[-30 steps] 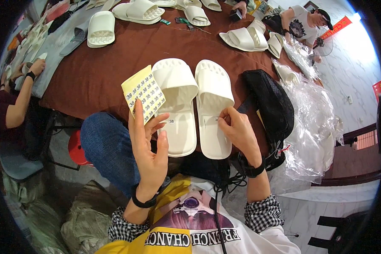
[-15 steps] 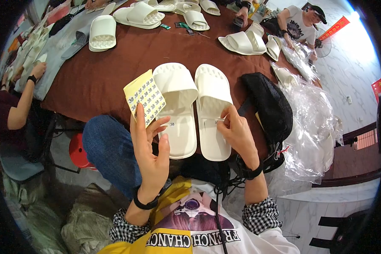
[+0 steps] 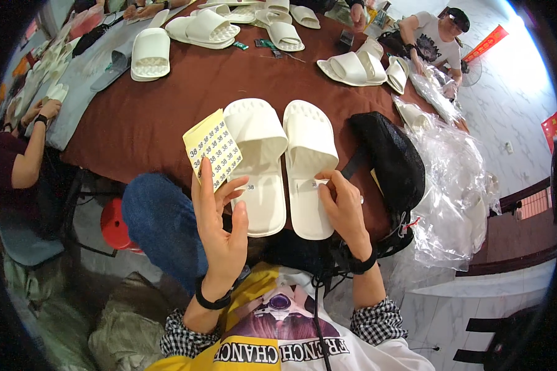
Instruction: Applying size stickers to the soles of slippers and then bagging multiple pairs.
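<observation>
Two white slide slippers (image 3: 265,213) lie side by side before me, toes pointing away. My left hand (image 3: 221,232) grips a yellow-backed sheet of number stickers (image 3: 214,150) between its fingers, beside the left slipper; its thumb is spread. A small printed sticker (image 3: 250,187) sits on that slipper's insole. On the right slipper (image 3: 310,219), my right hand (image 3: 343,210) has its fingers curled in, with the tips at another small sticker (image 3: 315,184) on the insole. The fingertips partly cover that sticker.
The brown-covered table (image 3: 192,80) bears more white slippers (image 3: 210,28) along its far side. A black mesh bag (image 3: 393,167) lies right of the pair, with clear plastic bags (image 3: 449,204) beyond. Co-workers sit at left and far right. A red stool (image 3: 114,226) stands at lower left.
My right fingertips have shifted slightly and now show more of the sticker on the right slipper. The left hand keeps the sheet in almost the same place. A far co-worker's hand has moved.
</observation>
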`<state>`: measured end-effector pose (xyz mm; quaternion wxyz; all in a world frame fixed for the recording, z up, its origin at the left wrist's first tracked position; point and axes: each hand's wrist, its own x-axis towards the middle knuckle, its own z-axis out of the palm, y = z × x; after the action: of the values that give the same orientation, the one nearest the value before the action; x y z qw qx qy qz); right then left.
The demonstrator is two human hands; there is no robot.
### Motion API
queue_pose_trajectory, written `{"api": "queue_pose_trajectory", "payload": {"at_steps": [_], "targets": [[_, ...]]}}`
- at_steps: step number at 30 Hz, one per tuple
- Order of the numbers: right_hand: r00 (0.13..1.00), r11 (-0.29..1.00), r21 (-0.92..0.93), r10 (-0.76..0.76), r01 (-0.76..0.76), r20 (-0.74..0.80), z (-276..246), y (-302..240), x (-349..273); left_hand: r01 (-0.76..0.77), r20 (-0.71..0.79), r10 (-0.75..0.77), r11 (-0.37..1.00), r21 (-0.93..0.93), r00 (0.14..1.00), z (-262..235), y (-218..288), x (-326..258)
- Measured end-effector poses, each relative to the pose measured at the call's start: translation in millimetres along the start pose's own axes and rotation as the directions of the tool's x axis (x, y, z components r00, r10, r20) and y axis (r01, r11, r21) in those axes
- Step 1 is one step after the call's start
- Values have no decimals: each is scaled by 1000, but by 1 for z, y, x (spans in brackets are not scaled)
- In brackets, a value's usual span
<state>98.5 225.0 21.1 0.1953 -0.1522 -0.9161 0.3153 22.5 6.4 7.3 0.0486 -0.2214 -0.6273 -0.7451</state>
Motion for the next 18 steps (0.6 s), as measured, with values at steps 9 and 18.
{"api": "queue_pose_trajectory", "payload": {"at_steps": [9, 18], "targets": [[968, 909, -349, -251, 228, -21, 4, -7, -30, -8, -3, 8, 1000, 6, 1000, 1, 3, -1], [964, 876, -410, -264, 256, 37, -3, -12, -31, -10, 0, 10, 1000, 29, 1000, -1, 5, -2]]}}
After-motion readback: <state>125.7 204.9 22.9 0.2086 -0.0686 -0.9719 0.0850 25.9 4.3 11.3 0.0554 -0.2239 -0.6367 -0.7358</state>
